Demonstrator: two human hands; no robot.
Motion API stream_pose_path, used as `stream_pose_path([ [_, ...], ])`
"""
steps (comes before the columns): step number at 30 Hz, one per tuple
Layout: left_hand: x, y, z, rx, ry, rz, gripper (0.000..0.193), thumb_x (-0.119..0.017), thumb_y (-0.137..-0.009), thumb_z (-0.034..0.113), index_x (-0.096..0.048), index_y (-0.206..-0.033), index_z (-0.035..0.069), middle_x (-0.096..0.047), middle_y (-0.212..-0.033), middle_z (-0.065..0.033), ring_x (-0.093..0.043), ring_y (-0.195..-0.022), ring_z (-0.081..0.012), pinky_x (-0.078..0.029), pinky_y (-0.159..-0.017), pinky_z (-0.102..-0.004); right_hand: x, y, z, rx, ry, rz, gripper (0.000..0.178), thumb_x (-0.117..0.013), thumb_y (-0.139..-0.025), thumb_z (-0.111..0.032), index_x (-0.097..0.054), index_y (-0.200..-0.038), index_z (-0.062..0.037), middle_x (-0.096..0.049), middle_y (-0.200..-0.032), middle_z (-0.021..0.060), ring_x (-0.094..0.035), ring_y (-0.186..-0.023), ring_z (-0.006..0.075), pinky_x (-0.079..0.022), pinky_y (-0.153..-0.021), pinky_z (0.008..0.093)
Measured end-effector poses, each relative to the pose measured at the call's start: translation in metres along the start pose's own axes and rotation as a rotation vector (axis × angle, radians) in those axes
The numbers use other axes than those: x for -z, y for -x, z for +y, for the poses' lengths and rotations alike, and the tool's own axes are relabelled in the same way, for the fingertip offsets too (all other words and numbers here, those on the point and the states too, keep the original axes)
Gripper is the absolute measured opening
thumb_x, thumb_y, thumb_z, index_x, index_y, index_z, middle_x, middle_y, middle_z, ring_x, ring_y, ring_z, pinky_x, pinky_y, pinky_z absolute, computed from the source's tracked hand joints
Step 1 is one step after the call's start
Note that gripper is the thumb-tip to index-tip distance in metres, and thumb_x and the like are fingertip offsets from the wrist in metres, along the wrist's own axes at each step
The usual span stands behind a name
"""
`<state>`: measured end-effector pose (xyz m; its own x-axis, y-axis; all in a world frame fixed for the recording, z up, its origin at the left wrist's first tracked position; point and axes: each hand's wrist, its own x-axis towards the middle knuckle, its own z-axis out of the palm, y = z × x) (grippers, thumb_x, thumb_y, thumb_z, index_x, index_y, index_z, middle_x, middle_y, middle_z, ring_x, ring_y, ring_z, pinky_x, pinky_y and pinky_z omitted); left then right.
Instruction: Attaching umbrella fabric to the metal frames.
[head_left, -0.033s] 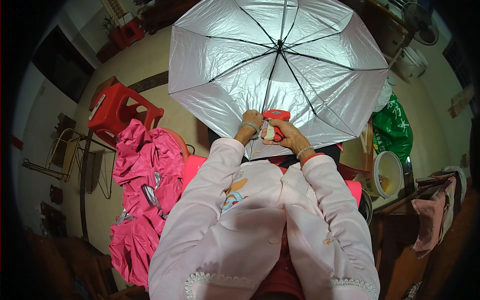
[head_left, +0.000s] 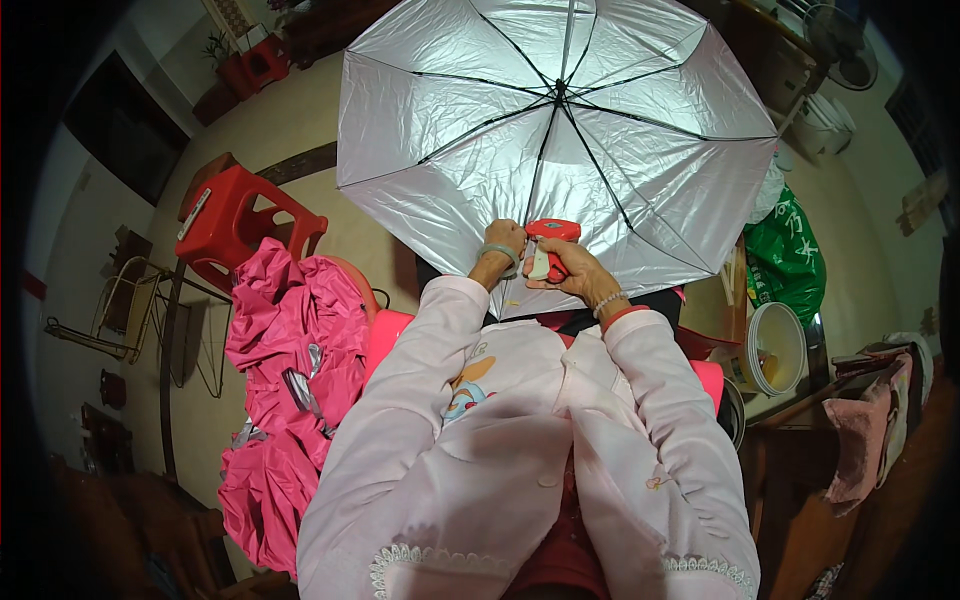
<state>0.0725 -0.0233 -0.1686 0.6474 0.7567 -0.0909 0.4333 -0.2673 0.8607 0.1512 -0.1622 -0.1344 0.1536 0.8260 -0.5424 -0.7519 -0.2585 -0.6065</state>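
Observation:
An opened umbrella [head_left: 460, 150] with a silver inner side and dark ribs spreads out in front of me. My left hand [head_left: 506, 238] is closed at its near part, by a rib, pinching what looks like the umbrella's rib or cloth; its fingertips are hidden. In my right hand [head_left: 575, 267] is a red and white hand tool [head_left: 553, 231] with a rounded red head and a squeeze-type handle. The tool's head lies over the silver cloth, right beside my left hand. I cannot make out its exact kind.
Left of me lies a heap of bright pink cloth [head_left: 290, 400] with silver patches, below a red plastic stool [head_left: 235, 220]. On the right are a green plastic bag [head_left: 790, 260], white buckets [head_left: 775, 345] and a pink cloth item [head_left: 860, 440]. A gold wire rack [head_left: 110, 330] stands far left.

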Motion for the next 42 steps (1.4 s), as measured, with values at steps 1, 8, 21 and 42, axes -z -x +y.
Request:
stream_pose_path([
  [1,0.000,-0.001,-0.002,0.001,0.000,0.001,0.019,-0.051,-0.075,0.011,-0.063,-0.073,-0.004,-0.058,-0.052,-0.0101,-0.055,-0.042,-0.0164,-0.044,-0.042,-0.0292,-0.001,0.000,0.000,0.001,0.005,-0.001,0.029,-0.054,-0.083,-0.022,-0.049,-0.107,-0.0077,-0.061,-0.084,0.0139,-0.063,-0.074,0.0256,-0.052,-0.070,0.0475],
  [8,-0.001,-0.005,-0.007,-0.039,-0.074,0.013,0.020,-0.051,-0.076,0.012,-0.063,-0.074,-0.004,-0.058,-0.053,-0.0108,-0.056,-0.044,-0.0173,-0.045,-0.043,-0.0297,-0.004,0.004,-0.001,0.008,0.000,-0.027,0.029,-0.054,-0.082,-0.021,-0.049,-0.107,-0.0075,-0.061,-0.083,0.0139,-0.062,-0.074,0.0264,-0.051,-0.071,0.0488],
  [21,0.004,0.003,0.004,0.029,-0.067,0.015,0.020,-0.054,-0.070,0.017,-0.065,-0.071,0.000,-0.062,-0.062,-0.0150,-0.063,-0.062,-0.0257,-0.050,-0.064,-0.0337,0.000,0.000,0.000,0.009,-0.030,-0.045,0.026,-0.054,-0.082,-0.019,-0.049,-0.105,-0.0071,-0.061,-0.082,0.0152,-0.062,-0.074,0.0284,-0.050,-0.072,0.0507],
  [42,0.003,0.002,0.004,0.028,-0.098,0.020,0.021,-0.053,-0.069,0.017,-0.066,-0.071,0.000,-0.062,-0.062,-0.0162,-0.063,-0.063,-0.0265,-0.050,-0.066,-0.0336,-0.003,0.003,-0.001,0.001,0.006,-0.001,0.028,-0.055,-0.082,-0.021,-0.049,-0.106,-0.0076,-0.061,-0.082,0.0145,-0.063,-0.074,0.0275,-0.052,-0.071,0.0486],
])
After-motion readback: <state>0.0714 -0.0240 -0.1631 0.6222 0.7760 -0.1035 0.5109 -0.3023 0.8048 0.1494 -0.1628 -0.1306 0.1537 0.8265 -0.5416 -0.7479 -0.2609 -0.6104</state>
